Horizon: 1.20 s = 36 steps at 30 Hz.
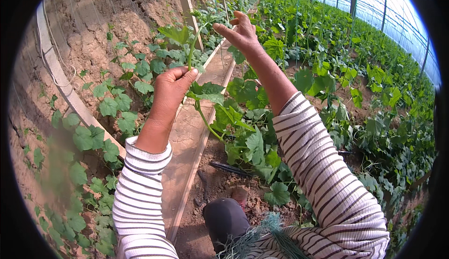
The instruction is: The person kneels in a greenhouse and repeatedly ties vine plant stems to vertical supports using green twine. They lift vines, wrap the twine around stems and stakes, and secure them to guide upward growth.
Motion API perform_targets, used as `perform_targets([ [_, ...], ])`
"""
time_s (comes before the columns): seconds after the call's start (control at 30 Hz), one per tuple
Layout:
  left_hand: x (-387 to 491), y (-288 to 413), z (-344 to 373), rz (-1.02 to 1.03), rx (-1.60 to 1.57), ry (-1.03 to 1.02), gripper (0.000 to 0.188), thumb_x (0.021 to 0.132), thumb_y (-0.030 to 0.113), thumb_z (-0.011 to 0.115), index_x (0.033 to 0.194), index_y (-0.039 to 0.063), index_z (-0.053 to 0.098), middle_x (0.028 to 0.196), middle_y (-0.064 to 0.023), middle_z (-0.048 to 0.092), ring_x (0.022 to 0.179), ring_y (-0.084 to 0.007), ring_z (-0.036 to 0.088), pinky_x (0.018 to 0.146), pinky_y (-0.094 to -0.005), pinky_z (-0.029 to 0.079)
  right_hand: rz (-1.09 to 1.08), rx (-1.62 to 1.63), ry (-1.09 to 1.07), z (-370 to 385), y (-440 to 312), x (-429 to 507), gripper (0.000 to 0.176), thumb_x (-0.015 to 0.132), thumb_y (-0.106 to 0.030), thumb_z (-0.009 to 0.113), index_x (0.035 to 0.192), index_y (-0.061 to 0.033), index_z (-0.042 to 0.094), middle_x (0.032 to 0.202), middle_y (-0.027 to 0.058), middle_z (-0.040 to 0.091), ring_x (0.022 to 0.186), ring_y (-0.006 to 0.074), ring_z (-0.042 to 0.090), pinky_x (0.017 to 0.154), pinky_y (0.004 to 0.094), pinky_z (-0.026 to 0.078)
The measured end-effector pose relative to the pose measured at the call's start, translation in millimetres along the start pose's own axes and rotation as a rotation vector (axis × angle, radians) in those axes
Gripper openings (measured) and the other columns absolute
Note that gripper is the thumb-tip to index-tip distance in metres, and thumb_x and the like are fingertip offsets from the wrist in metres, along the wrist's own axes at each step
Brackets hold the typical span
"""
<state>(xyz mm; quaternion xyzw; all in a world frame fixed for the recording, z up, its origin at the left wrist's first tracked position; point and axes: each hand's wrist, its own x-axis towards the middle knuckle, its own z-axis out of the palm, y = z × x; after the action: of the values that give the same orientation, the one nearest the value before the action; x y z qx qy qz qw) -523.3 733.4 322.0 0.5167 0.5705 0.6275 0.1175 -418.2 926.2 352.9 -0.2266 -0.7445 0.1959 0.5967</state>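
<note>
My left hand [175, 83] pinches the green stem of a leafy vine [206, 118] between thumb and fingers. The vine's upper end rises above that hand and bends right, bearing a bright leaf [177, 34]. My right hand [242, 31] is raised further up and to the right, fingers apart, close to the vine's tip; no held thing shows in it. Below, the stem slopes down to broad leaves [254, 146] beside a walkway. A bundle of teal twine [272, 224] hangs at my waist.
A narrow walkway with raised edges [186, 143] runs ahead. Left of it are a cracked earth wall [87, 31], a curved pale post [65, 73] and vines. Dense rows of vines [379, 94] with upright strings grow at right. A black hose [229, 168] lies on the soil near my knee.
</note>
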Motion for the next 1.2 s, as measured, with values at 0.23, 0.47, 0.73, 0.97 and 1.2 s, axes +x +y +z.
perform_targets([
  [0.23,32,-2,13,-0.262,-0.385,0.056,0.018,0.075,0.019,0.066,0.085,0.005,0.062,0.066,-0.0017,0.059,0.056,-0.0057,0.045,0.059,-0.0213,0.035,0.458,1.225,-0.137,1,-21,-6,0.029,0.082,-0.031,0.054,0.092,-0.005,0.048,0.057,-0.0026,0.043,0.041,0.0061,0.037,0.061,0.0272,0.048],
  [0.47,41,19,33,-0.348,-0.31,-0.225,0.026,0.083,0.026,0.051,0.1,0.007,0.058,0.087,-0.0025,0.064,0.077,-0.0083,0.055,0.074,-0.0281,0.04,-0.192,0.387,0.054,-48,-23,-61,0.011,0.086,-0.013,0.05,0.082,-0.0036,0.051,0.059,-0.0005,0.045,0.055,0.0025,0.042,0.048,0.0205,0.038],
  [0.73,53,58,53,-0.083,0.097,-0.426,0.024,0.083,0.02,0.051,0.093,0.0,0.06,0.086,-0.0037,0.061,0.079,-0.0087,0.053,0.073,-0.0212,0.04,0.026,0.434,-0.877,-91,-36,-35,0.02,0.087,-0.021,0.051,0.083,-0.0024,0.055,0.062,-0.0028,0.049,0.057,0.0054,0.041,0.053,0.021,0.034],
  [0.97,44,88,59,0.022,0.182,-0.527,0.034,0.085,0.029,0.047,0.099,0.0,0.059,0.088,-0.0073,0.061,0.085,-0.0113,0.054,0.083,-0.0261,0.037,0.122,0.35,-0.924,-116,-26,-17,0.025,0.086,-0.026,0.054,0.084,-0.0016,0.057,0.068,-0.0002,0.053,0.063,0.0065,0.05,0.06,0.0219,0.04],
  [1.2,36,84,69,0.069,-0.036,-0.378,0.038,0.086,0.033,0.047,0.101,-0.001,0.058,0.088,-0.0065,0.063,0.081,-0.0099,0.057,0.081,-0.0259,0.039,-0.674,-0.435,-0.411,-130,-27,-7,0.016,0.076,-0.023,0.055,0.078,-0.007,0.058,0.064,0.0108,0.054,0.059,0.0216,0.054,0.057,0.0327,0.042],
])
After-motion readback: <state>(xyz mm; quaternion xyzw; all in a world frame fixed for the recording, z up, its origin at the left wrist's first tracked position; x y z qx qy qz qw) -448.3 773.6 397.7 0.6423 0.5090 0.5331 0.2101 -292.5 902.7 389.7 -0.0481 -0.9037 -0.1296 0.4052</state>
